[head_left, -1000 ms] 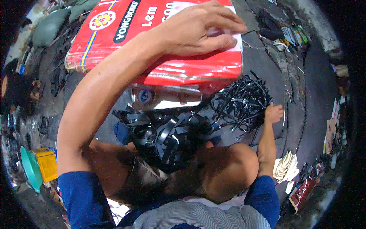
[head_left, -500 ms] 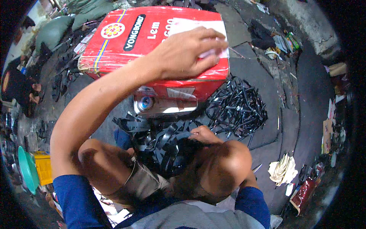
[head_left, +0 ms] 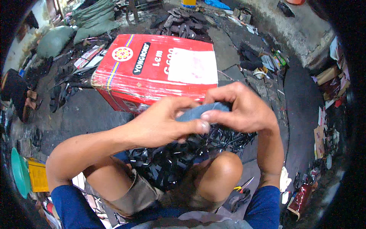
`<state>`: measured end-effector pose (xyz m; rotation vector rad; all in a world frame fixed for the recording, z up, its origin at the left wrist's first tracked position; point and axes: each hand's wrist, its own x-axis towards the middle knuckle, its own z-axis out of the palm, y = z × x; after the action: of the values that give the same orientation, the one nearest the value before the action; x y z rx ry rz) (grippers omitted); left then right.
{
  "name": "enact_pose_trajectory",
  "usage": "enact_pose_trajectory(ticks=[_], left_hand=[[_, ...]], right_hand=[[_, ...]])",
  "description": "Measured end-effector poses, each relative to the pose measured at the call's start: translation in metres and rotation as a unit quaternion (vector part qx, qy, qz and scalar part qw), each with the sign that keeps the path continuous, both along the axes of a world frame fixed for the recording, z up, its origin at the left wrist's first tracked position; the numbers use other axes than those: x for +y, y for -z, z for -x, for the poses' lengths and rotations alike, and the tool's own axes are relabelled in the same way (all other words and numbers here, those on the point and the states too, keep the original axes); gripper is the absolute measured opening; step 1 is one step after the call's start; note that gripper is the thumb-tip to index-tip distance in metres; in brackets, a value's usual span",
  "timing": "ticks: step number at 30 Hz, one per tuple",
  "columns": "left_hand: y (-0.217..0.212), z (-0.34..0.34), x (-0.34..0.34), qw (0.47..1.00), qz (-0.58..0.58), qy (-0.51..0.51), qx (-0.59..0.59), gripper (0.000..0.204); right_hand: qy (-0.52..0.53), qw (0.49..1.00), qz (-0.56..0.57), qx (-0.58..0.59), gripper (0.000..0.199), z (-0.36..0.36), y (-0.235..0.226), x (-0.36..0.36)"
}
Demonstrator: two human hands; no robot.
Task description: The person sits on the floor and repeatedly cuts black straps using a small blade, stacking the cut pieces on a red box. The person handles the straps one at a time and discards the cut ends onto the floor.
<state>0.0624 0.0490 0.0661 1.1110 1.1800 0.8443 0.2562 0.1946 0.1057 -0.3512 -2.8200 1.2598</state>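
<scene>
Both hands up in front of body w/ a blue-grey piece (head_left: 194,112) held betw them; bit blurred, exact shape hard to tell

L hand (head_left: 164,120): closed on piece's L end, fingers bent behind it, thumb straight along near side

R hand (head_left: 246,108): gripping the R end, fingers arched over top, thumb pressed on near face

Piece is up off the floor (head_left: 80,112), seen just by near edge of red box (head_left: 133,82), close to its near R corner; can't tell if hands touch box

White paper (head_left: 192,66) flat on box top, along R edge

Under hands: loose tangle of black strips (head_left: 167,168) betw the knees, more spread out R, under R hand

Dark shoes (head_left: 185,23) heaped past box's far edge

Tool w/ yellow + red handles (head_left: 238,189) on floor near R knee; pale cloth (head_left: 284,179) farther R, partly hidden by R forearm

Toward floor's L edge: green basin (head_left: 20,173) right beside yellow crate (head_left: 38,175)
</scene>
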Motion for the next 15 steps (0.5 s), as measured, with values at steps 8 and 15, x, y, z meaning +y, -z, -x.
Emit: enact_pose_trajectory(ticks=[8, 15], left_hand=[[-0.027, 0.203, -0.025, 0.925, -0.122, -0.324, 0.159, 0.015], [-0.010, 0.088, 0.042, 0.884, -0.397, -0.157, 0.189, 0.038]], right_hand=[[0.159, 0.980, 0.117, -0.002, 0.022, -0.009, -0.008, 0.083], [-0.003, 0.998, 0.063, 0.015, 0.025, 0.072, -0.028, 0.009]])
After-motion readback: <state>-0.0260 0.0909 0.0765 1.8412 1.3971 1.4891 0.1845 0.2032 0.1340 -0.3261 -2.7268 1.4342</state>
